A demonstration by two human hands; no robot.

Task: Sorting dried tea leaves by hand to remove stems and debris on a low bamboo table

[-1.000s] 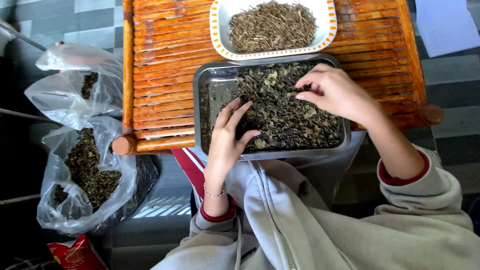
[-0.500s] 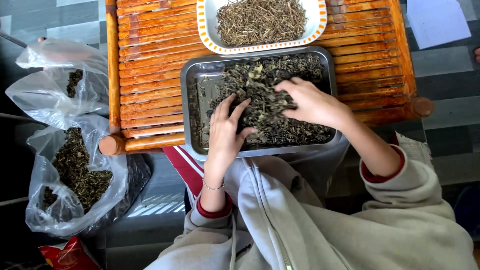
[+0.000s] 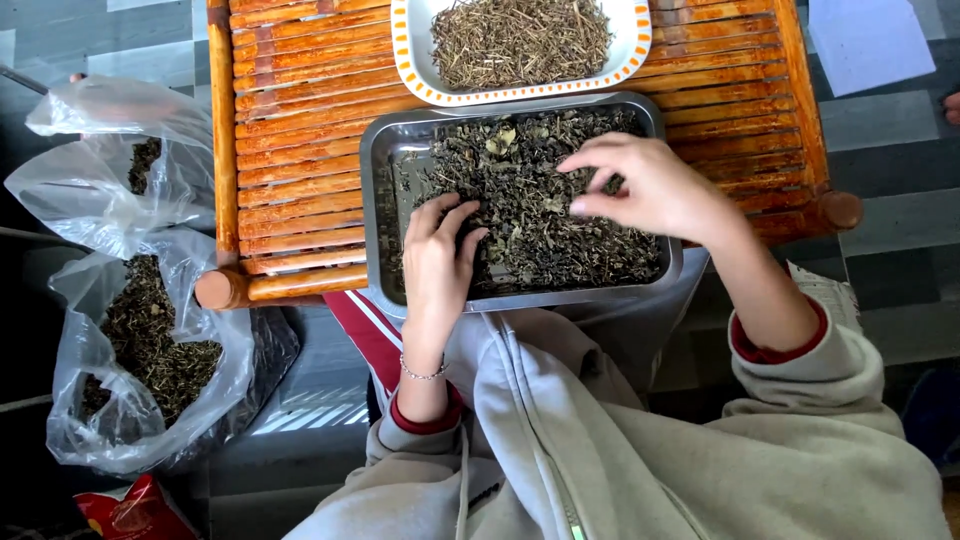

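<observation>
Nearest, grey sleeves with red cuffs lead up to both hands. The left hand (image 3: 437,262) lies flat on the dried leaves (image 3: 540,210), fingers spread and holding nothing, seemingly to steady or spread the heap. The right hand (image 3: 650,188) hovers just over the leaves with thumb and fingers narrowed to a pinch; whether a bit is caught between them is too small to tell. The leaves fill a metal tray (image 3: 378,180) at the slatted tabletop's (image 3: 290,150) near edge, within easy reach. To the left, clear bags (image 3: 130,330) hold more leaves, open for access. Beyond the tray a white dish (image 3: 520,92) of stems is cut off by the frame's far edge.
</observation>
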